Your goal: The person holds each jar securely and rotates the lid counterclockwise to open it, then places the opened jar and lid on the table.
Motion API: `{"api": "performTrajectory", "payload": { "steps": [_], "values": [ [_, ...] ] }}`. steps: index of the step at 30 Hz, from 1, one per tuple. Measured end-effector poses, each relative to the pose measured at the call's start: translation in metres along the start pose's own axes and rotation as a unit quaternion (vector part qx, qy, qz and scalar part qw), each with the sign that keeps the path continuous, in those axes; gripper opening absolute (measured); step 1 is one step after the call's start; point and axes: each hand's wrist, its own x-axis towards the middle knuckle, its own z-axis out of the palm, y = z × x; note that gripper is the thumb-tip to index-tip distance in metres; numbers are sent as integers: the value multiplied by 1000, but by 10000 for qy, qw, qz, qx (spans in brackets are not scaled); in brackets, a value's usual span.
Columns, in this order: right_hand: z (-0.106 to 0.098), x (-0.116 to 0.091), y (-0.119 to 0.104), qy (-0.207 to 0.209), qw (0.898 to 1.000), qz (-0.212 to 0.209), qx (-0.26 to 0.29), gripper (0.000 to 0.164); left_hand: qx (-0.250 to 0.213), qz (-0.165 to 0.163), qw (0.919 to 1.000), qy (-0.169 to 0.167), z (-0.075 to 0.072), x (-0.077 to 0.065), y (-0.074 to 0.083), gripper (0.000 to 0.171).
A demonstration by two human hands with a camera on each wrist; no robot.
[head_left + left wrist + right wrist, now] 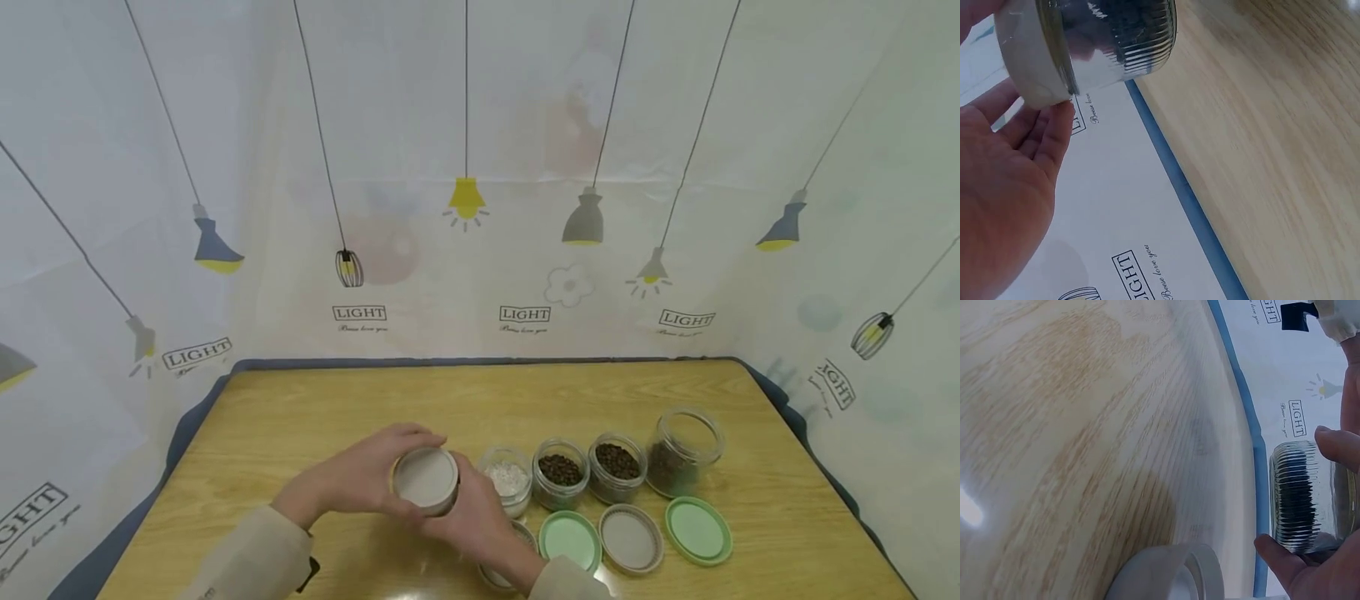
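Observation:
A glass jar (pixel 1297 494) with ribbed sides, dark contents and a white lid (pixel 426 478) is held between both hands above the table. My left hand (pixel 367 475) grips the lid at its rim, fingertips curled against the edge in the left wrist view. Around the glass body, my right hand (pixel 472 517) has its thumb and fingers on opposite sides. The lid sits on the jar's mouth; whether it is tight I cannot tell. Right beside the right hand stands an uncovered jar of white granules (pixel 507 479).
Two uncovered jars of dark beans (pixel 561 471) and a larger jar (pixel 682 454) with dark contents stand to the right. Before them lie green lids (pixel 698 530) and a white lid (pixel 632 538); another lid is partly under my right wrist. A printed sheet (pixel 450 333) borders the wooden table (pixel 300 400).

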Motion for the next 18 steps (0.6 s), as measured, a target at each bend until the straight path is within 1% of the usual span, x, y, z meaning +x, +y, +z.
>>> {"api": "performTrajectory", "payload": {
  "steps": [4, 8, 11, 14, 16, 18],
  "values": [
    [0, 0, -3, -165, 9998, 87, 119, 83, 221, -123, 9993, 270, 5, 1, 2, 76],
    [0, -1, -2, -94, 9999, -18, 103, 81, 509, -286, 9969, 521, 9, 2, 4, 72],
    [1, -1, -1, -42, 9999, -96, 63, 82, 733, -379, 9947, 616, 11, 3, 4, 75],
    [2, -2, 0, -11, 10000, -85, 0, 81, 925, -355, 9930, 637, 12, 2, 3, 89],
    [2, -2, 1, -14, 10000, -35, -7, 80, 813, -279, 9947, 562, 11, 1, 2, 98],
    [1, -2, 1, -21, 10000, -26, -12, 80, 569, -148, 9974, 409, 8, -1, 0, 101]
  ]
}}
